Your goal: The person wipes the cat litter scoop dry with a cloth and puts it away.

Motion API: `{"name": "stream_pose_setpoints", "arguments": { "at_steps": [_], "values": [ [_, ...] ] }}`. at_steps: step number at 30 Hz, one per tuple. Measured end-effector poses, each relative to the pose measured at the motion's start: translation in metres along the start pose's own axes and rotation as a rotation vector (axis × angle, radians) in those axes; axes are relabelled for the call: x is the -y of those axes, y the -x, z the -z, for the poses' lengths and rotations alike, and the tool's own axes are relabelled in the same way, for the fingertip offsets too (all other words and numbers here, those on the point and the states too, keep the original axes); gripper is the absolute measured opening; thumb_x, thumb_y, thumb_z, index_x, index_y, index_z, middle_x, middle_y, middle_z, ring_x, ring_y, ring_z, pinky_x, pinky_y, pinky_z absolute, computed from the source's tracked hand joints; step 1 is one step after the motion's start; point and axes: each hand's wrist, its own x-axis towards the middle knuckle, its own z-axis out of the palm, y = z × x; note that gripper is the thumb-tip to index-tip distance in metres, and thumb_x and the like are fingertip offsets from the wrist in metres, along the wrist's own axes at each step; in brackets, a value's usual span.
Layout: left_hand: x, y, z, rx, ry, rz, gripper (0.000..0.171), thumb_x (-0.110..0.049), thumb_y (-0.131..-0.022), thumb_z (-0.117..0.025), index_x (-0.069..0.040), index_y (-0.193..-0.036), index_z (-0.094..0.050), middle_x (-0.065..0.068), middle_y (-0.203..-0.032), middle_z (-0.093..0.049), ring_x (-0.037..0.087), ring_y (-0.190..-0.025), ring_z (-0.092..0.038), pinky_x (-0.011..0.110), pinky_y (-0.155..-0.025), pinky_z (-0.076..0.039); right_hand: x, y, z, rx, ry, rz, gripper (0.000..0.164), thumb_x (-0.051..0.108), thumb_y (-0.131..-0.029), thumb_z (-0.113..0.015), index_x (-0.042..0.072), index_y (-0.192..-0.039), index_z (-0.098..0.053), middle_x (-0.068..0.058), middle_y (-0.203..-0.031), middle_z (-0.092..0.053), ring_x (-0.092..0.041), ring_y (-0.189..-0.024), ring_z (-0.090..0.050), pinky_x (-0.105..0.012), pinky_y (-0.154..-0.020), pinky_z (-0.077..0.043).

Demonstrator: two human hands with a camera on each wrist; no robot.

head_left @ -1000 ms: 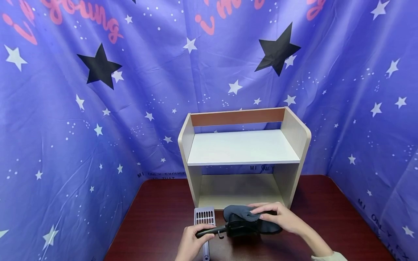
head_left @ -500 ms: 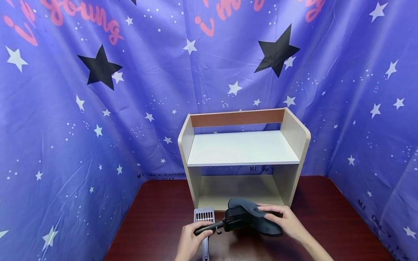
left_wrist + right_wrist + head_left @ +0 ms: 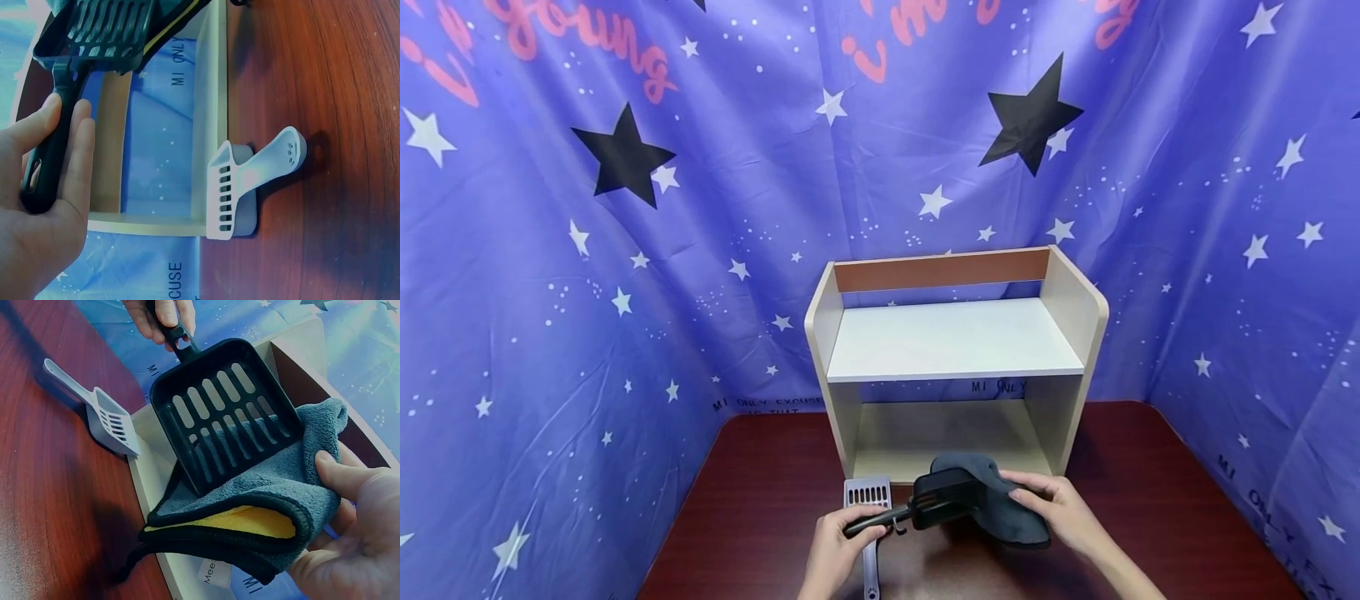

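My left hand [image 3: 835, 542] grips the handle of a black slotted litter scoop [image 3: 942, 500], which is raised above the table. In the right wrist view, the scoop's slotted head faces the camera. My right hand [image 3: 1066, 515] pinches a folded grey-blue cloth [image 3: 269, 481] with a dark edge and yellow lining. The cloth lies against the far end of the scoop head and covers part of its back; grey-blue shows through some slots. A pale grey litter scoop [image 3: 265, 169] rests on the table beneath and beyond my left hand.
A two-level shelf unit [image 3: 958, 337] with a white upper board stands behind the hands on the dark red table [image 3: 760, 492]. The pale scoop's head lies close to its front left edge. Blue star-patterned curtain [image 3: 722, 208] surrounds the table.
My right hand has shifted slightly right and down, drawing the cloth from over the scoop head toward its far end. The black scoop has tilted, so more of its head shows.
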Motion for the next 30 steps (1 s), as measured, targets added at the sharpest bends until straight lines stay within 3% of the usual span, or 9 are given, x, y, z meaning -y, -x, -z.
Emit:
{"name": "stream_pose_setpoints", "arguments": {
  "at_steps": [6, 14, 21, 30],
  "values": [
    [-0.001, 0.0, 0.001, 0.052, 0.0, -0.022, 0.023, -0.019, -0.08, -0.081, -0.012, -0.102, -0.078, 0.005, -0.094, -0.078, -0.003, -0.081, -0.064, 0.016, -0.071, -0.054, 0.0, -0.004, 0.004, -0.039, -0.011, -0.054, 0.031, 0.001, -0.099, -0.055, -0.003, -0.129, -0.063, 0.025, -0.117, -0.068, 0.003, -0.101, -0.066, -0.02, -0.077, -0.059],
    [-0.002, -0.001, 0.001, 0.089, 0.039, -0.044, 0.025, -0.019, -0.082, -0.079, -0.008, -0.104, -0.078, 0.008, -0.097, -0.078, 0.002, -0.084, -0.068, 0.017, -0.073, -0.056, 0.004, -0.015, 0.006, -0.024, -0.01, -0.103, 0.036, 0.008, -0.1, -0.055, -0.008, -0.133, -0.058, 0.025, -0.117, -0.068, 0.0, -0.097, -0.067, -0.023, -0.076, -0.059],
    [-0.001, -0.002, -0.001, 0.116, 0.055, -0.02, 0.026, -0.019, -0.082, -0.079, -0.008, -0.105, -0.077, 0.009, -0.098, -0.078, -0.002, -0.083, -0.065, 0.017, -0.072, -0.055, 0.008, -0.024, 0.004, -0.014, 0.032, -0.119, 0.038, 0.012, -0.101, -0.056, -0.007, -0.134, -0.056, 0.026, -0.117, -0.067, 0.001, -0.098, -0.067, -0.021, -0.078, -0.058],
    [0.001, -0.002, -0.003, 0.121, 0.022, -0.117, 0.022, -0.019, -0.083, -0.078, -0.008, -0.102, -0.078, 0.008, -0.095, -0.078, 0.002, -0.088, -0.068, 0.018, -0.075, -0.056, 0.01, -0.028, 0.001, 0.025, 0.028, -0.136, 0.04, 0.015, -0.102, -0.055, -0.005, -0.137, -0.055, 0.028, -0.121, -0.064, 0.001, -0.104, -0.065, -0.018, -0.084, -0.056]
  ]
}}
